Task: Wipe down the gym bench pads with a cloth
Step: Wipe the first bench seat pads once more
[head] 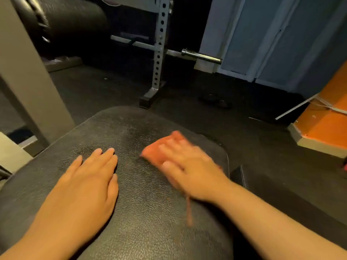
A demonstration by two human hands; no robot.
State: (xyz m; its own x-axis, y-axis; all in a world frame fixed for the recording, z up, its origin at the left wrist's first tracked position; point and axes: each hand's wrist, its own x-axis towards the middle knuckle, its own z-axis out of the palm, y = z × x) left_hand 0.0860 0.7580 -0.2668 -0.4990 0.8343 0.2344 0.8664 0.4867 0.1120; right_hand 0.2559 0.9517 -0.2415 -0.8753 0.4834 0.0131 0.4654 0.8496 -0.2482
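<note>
Dim warm light; right hand (pixel 189 169) and cloth (pixel 163 147) motion-blurred; wide-angle bending at edges; background murky.

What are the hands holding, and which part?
The right hand presses flat on top of the blurred orange-red cloth on the black textured bench pad. The left hand rests flat on the pad, holding nothing.

We see the bench pad (pixel 146 184) as black leather-like vinyl, finely grained and faintly shiny. The cloth (pixel 151 155) looks like soft orange fabric, though blurred. The rack upright (pixel 159 53) is matt grey metal, the barbell sleeve (pixel 202 56) polished chrome, the floor (pixel 244 128) dark and matt.
</note>
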